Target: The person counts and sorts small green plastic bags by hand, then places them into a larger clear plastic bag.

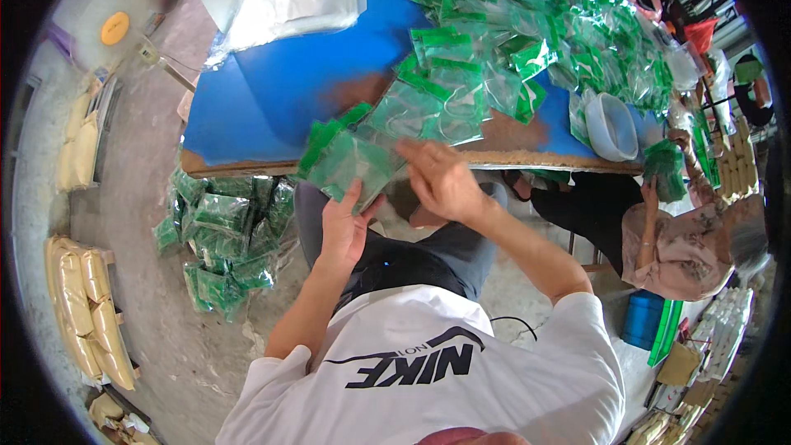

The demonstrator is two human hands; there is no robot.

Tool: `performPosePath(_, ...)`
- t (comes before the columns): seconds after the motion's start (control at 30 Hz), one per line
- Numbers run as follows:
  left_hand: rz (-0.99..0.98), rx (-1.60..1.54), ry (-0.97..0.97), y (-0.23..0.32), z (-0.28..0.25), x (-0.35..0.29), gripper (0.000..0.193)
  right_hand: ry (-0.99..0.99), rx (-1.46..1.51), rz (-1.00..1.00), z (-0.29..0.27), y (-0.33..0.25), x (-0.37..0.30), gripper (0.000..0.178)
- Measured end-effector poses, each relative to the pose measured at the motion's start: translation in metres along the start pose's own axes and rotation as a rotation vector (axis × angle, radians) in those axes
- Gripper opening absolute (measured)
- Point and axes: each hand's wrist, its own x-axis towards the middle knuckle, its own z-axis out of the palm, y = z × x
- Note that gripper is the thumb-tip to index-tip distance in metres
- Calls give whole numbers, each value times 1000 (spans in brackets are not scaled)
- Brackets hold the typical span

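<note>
My left hand point(350, 221) holds a small stack of clear plastic packets with green edges point(353, 166), thumb on top and the other fingers mostly underneath. The stack is fanned a little at its far left corner, just over the table's near edge. My right hand point(445, 183) is beside the stack's right side, fingers bent and drawn together toward it. Whatever its fingertips pinch is too small to make out. More of these packets point(420, 103) lie overlapping on the blue table point(255, 107), right beyond my hands.
A large heap of green packets point(527, 0) covers the table's far right, near a white bowl point(611, 126). Clear plastic sheets point(288, 0) lie far left. Bundled packets point(222, 222) sit on the floor at left. Another person point(684, 247) works at right, holding packets.
</note>
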Motion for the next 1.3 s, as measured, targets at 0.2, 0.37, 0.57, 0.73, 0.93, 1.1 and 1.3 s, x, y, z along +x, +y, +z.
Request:
performPosePath(0.2, 179, 170, 72, 39, -23, -3, 40, 124, -490, -54, 8, 25, 15, 61)
performPosePath(0.37, 71, 93, -111, 61, -50, 2, 46, 163, -418, -81, 15, 28, 16, 57)
performPosePath(0.57, -24, 212, -120, 26, -26, 8, 45, -153, 58, -167, 7, 10, 15, 53)
performPosePath(0.73, -153, 75, -234, 19, -22, 4, 43, 221, -669, 215, -45, 53, -2, 68)
performPosePath(0.93, -192, 154, -257, -10, -14, 24, 44, -94, -442, -167, -26, 34, -28, 71)
performPosePath(1.1, -203, 80, -261, -4, -6, 19, 42, 44, -508, -58, -35, 39, -31, 72)
performPosePath(1.3, -113, 106, -206, -13, 6, 14, 44, 76, -245, -44, -50, 33, -13, 60)
